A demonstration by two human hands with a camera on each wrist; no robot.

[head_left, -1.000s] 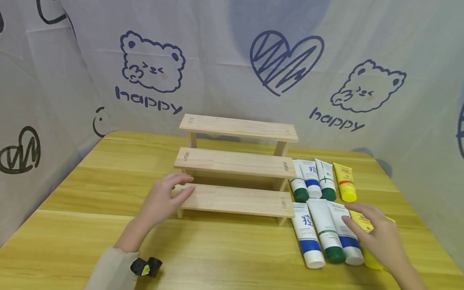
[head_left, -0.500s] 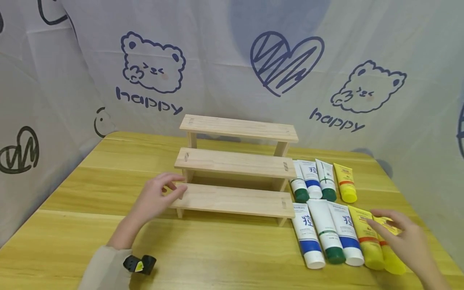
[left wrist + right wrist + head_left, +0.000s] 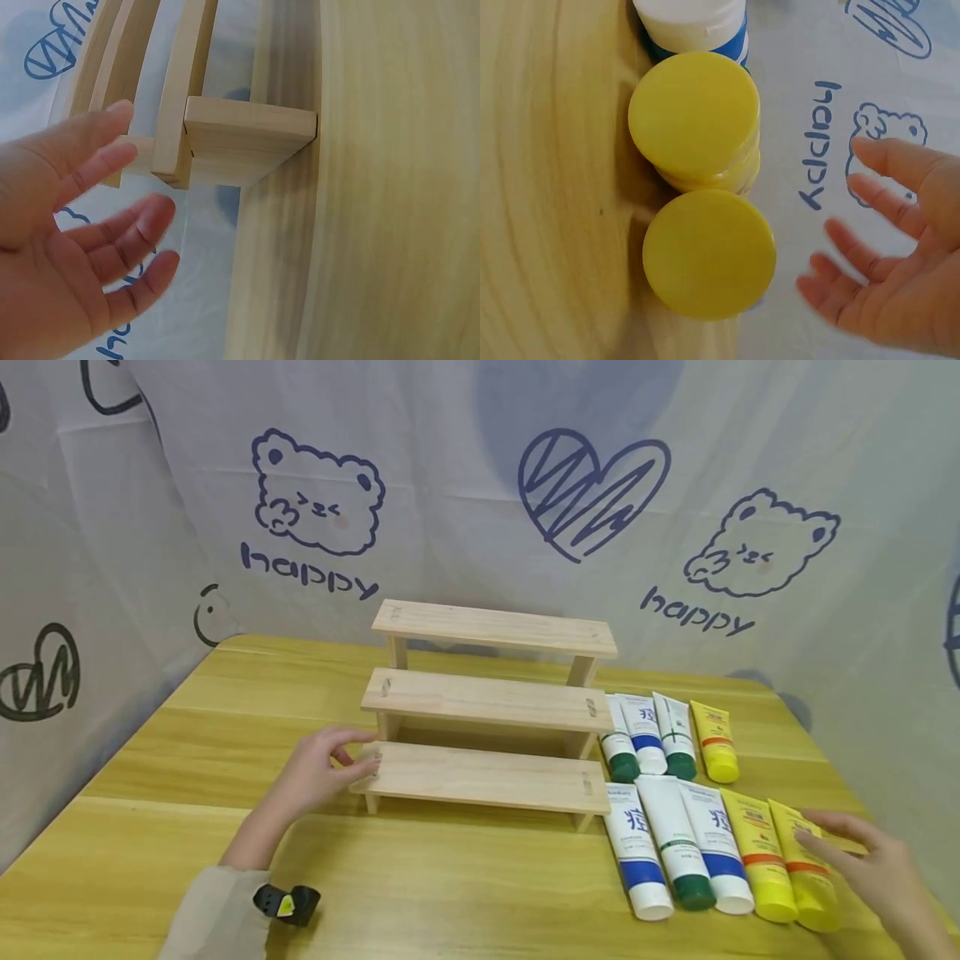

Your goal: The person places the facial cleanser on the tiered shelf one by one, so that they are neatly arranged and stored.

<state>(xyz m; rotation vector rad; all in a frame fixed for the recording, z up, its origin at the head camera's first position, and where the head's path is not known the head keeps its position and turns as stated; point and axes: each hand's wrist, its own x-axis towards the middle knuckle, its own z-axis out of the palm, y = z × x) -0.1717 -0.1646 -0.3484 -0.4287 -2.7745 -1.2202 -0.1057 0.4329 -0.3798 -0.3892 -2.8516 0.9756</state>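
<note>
A three-tier wooden stand (image 3: 487,777) with bare shelves occupies the middle of the table. My left hand (image 3: 318,772) is at the left end of its lowest shelf, fingers loosely bent and holding nothing; in the left wrist view the fingertips (image 3: 161,214) stand apart from the wood. My right hand (image 3: 873,864) hovers over the rightmost yellow tube (image 3: 806,868), its fingers relaxed with nothing between them. Beside that tube lie another yellow tube (image 3: 759,856), a white tube with a blue band (image 3: 716,847), a green-capped white tube (image 3: 677,843) and one more blue-banded tube (image 3: 636,852).
Behind the front row, a second row holds a small yellow tube (image 3: 715,739) and several white tubes (image 3: 642,731). A printed cloth (image 3: 465,468) hangs close behind the wooden table (image 3: 420,893). A black band (image 3: 287,904) is on the left wrist.
My right hand has moved right, from over the white and yellow tubes to the rightmost yellow one, uncovering both yellow tubes. My left hand has drawn slightly left along the lowest shelf.
</note>
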